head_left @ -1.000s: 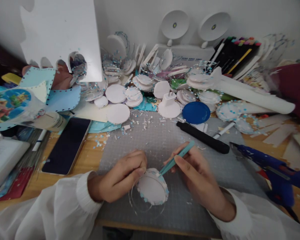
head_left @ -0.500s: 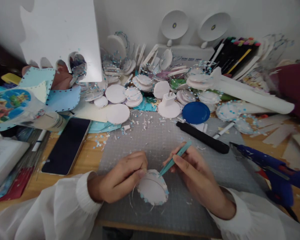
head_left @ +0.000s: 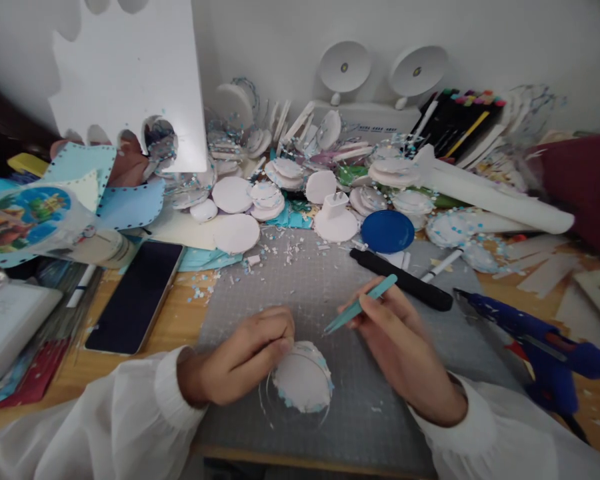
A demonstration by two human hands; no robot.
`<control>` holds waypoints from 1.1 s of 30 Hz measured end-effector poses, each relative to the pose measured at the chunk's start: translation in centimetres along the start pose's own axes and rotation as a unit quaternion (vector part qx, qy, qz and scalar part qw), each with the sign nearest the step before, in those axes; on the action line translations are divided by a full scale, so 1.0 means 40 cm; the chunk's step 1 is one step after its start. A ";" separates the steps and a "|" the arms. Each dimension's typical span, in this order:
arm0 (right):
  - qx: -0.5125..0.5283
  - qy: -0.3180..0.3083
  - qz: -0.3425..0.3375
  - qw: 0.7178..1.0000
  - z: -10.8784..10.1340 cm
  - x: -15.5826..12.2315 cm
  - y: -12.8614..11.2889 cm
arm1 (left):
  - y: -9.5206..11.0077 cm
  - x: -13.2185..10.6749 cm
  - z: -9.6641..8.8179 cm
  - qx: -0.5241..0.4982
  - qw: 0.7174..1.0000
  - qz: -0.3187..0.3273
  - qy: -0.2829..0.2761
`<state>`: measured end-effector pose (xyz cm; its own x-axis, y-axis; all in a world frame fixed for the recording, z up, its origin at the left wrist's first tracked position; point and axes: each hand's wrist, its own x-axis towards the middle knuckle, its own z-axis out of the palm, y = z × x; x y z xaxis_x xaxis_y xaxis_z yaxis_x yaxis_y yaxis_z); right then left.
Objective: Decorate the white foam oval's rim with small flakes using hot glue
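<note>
On a cluttered counter (head_left: 187,313), over a grey mat (head_left: 363,413), a person's left hand (head_left: 250,357) pinches a white disc (head_left: 304,383) by its edge while the right hand (head_left: 403,343), apart, grips teal tweezers (head_left: 357,308) just off its blue-flecked rim, seemingly between touches, the next calling for steady aim.

White sleeves (head_left: 105,408), loose-fitting; gathered cuffs (head_left: 173,385)
</note>
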<state>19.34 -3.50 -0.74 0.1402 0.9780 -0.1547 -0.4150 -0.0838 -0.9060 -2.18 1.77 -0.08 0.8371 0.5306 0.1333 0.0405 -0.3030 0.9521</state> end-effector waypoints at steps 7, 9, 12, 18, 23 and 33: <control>-0.098 -0.091 -0.126 0.983 0.007 -0.025 0.000 | -0.009 -0.006 0.002 -0.005 1.000 0.014 0.021; -0.116 -0.100 -0.142 0.978 0.007 -0.027 -0.001 | -0.010 -0.009 0.002 -0.006 1.000 0.019 0.022; -0.127 -0.101 -0.148 0.976 0.006 -0.027 -0.003 | -0.009 -0.014 0.001 -0.007 0.999 0.027 0.020; -0.127 -0.103 -0.145 0.976 0.005 -0.026 -0.002 | -0.006 -0.012 0.001 -0.012 0.999 0.041 0.021; -0.127 -0.110 -0.142 0.976 0.002 -0.029 0.000 | -0.003 -0.009 -0.001 -0.005 0.999 0.050 0.012; -0.105 -0.113 -0.084 0.985 -0.003 -0.027 0.002 | 0.002 -0.004 -0.003 0.001 0.998 0.061 0.004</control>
<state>19.25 -4.58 -0.70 -0.0216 0.9970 0.0741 -0.2053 0.0681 -0.9763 -2.40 1.75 0.01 0.8314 0.4964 0.2496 -0.0596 -0.3670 0.9283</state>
